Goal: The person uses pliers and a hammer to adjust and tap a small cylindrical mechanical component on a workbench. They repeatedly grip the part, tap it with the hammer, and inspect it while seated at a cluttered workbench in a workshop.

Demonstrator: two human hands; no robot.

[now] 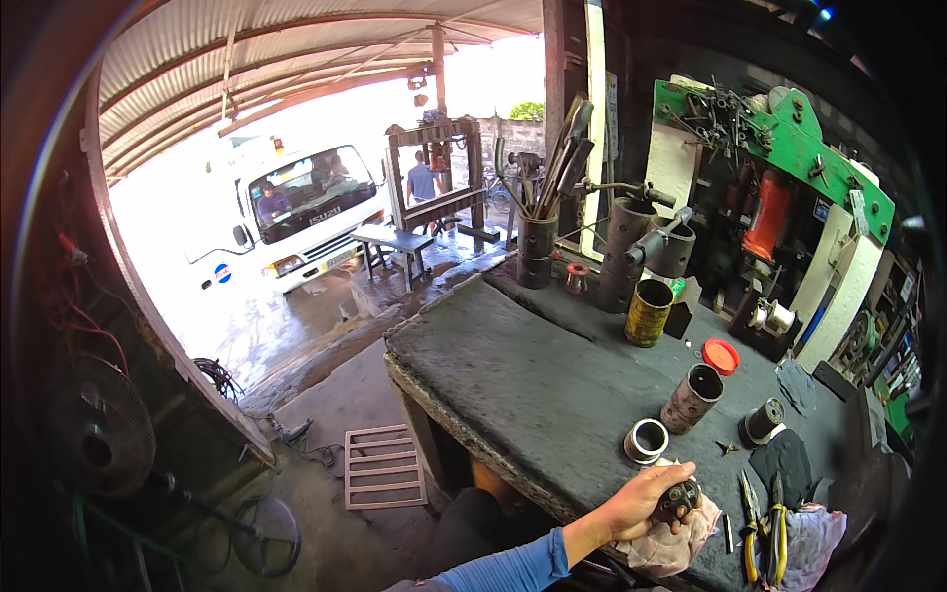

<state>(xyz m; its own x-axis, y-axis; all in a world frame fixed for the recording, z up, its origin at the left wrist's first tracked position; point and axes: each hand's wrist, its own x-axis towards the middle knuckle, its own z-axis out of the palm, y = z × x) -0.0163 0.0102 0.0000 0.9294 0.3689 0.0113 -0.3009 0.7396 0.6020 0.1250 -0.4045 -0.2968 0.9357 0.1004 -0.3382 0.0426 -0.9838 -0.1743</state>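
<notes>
My left hand (639, 503), its blue-sleeved arm coming from the lower edge, is closed around a dark round metal part (677, 500) with holes in its face. A pinkish rag (669, 548) hangs below the fingers and is bunched against the part. My right hand is out of view. Just beyond my left hand a silver metal ring (646, 441) stands on the dark workbench (493, 360). Next to it is an open dark metal cylinder (692, 397). Two pliers (764, 538) with yellow and black handles lie to the right, beside a crumpled purplish cloth (814, 543).
Farther back on the bench are a red lid (720, 356), a yellowish can (648, 314) and a tall tool holder (538, 247). A short dark cylinder (762, 422) stands at the right. Behind rises a green press frame (789, 148). A metal grate (385, 467) lies on the floor.
</notes>
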